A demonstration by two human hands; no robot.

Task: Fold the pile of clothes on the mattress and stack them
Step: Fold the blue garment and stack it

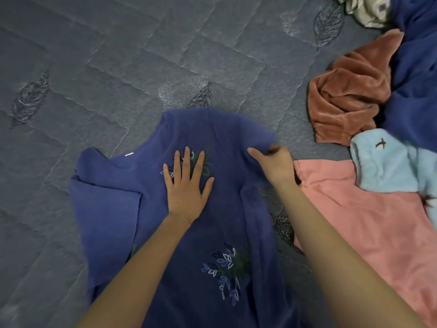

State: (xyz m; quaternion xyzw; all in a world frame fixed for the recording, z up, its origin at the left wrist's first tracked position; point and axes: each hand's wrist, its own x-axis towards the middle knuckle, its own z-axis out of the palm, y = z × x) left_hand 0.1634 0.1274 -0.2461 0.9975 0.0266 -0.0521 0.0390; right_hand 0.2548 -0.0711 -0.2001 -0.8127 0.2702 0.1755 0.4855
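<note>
While the left hand (186,183) presses straight, spread fingers on the blue embroidered garment (189,245) lying on the mattress (118,67) and the right hand (276,164) pinches its edge with curled fingers, folding appears barely begun, and right of those fingers the brown fleece garment (347,100), light-blue garment (387,162) and pink garment (369,221) lie unfolded with no stack visible.

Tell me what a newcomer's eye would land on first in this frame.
The blue embroidered shirt lies spread at bottom centre on the grey quilted mattress, with the left hand pressed flat on it and the right hand pinching its edge. At the right lie a crumpled rust-brown fleece, a light blue garment and a pink garment.
</note>
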